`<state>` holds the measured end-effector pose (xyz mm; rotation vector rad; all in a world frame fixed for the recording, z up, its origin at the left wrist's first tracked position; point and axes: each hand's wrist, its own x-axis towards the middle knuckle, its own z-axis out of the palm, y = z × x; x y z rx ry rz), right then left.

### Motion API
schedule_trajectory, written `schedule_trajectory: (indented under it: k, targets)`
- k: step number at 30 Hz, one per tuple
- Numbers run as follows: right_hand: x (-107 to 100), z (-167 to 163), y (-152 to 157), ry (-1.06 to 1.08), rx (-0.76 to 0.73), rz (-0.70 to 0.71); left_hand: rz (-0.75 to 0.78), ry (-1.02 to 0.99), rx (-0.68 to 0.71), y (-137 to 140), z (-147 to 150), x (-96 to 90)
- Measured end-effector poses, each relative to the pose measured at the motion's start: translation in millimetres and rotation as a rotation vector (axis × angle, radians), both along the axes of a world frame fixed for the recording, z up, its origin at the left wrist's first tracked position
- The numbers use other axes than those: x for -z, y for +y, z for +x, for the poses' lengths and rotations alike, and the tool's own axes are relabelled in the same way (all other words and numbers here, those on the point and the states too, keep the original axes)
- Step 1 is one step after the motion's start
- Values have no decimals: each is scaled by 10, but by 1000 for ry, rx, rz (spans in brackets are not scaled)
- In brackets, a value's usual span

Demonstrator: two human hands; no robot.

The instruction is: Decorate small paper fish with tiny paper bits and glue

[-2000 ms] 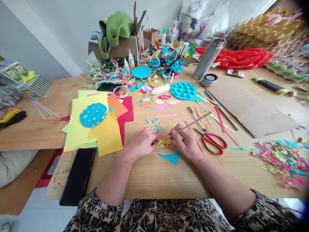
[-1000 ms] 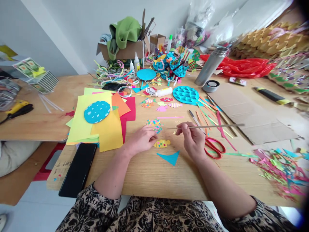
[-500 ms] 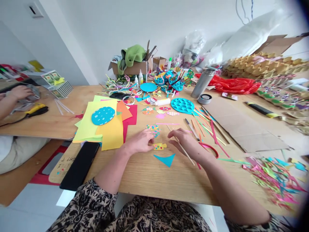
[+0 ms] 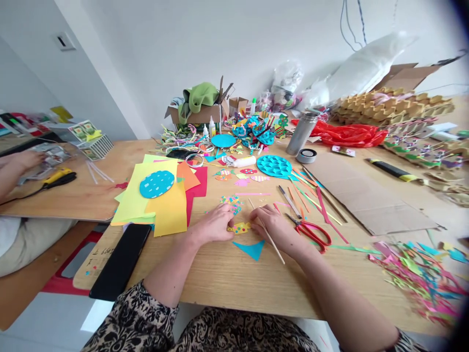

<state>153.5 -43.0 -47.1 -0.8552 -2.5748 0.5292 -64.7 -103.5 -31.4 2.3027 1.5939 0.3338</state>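
Observation:
A yellow paper cutout with coloured dots (image 4: 241, 228), shaped like a small fish, lies flat on the table between my hands. My left hand (image 4: 217, 224) is closed, thumb and fingers pinching its left end. My right hand (image 4: 270, 224) grips a thin wooden stick (image 4: 275, 247) slanting across the palm, and its fingertips touch the cutout's right end. Just beyond the left fingers is a heap of tiny coloured paper bits (image 4: 231, 201). A blue paper triangle (image 4: 252, 250) rests nearer to me. Red-handled scissors (image 4: 315, 233) lie beside my right wrist.
Coloured paper sheets (image 4: 170, 215) and a black phone (image 4: 119, 261) are on the left. Small paper fish (image 4: 242, 182), a glue bottle (image 4: 245, 161) and a blue scalloped disc (image 4: 274, 166) lie farther back. Cardboard (image 4: 366, 195) and paper scraps (image 4: 421, 274) occupy the right. Another person's hand (image 4: 27, 161) is far left.
My right hand has moved left, stick still in it, and now touches the dotted cutout. The scissors show more fully. The view has tilted slightly upward.

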Motion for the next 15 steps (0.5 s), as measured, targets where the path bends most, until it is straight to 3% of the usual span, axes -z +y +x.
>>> schedule_trajectory:
  k: [15]
  targets:
    - [12,-71,-48,-32,-48,46,-44,-53,9,24,-12,19]
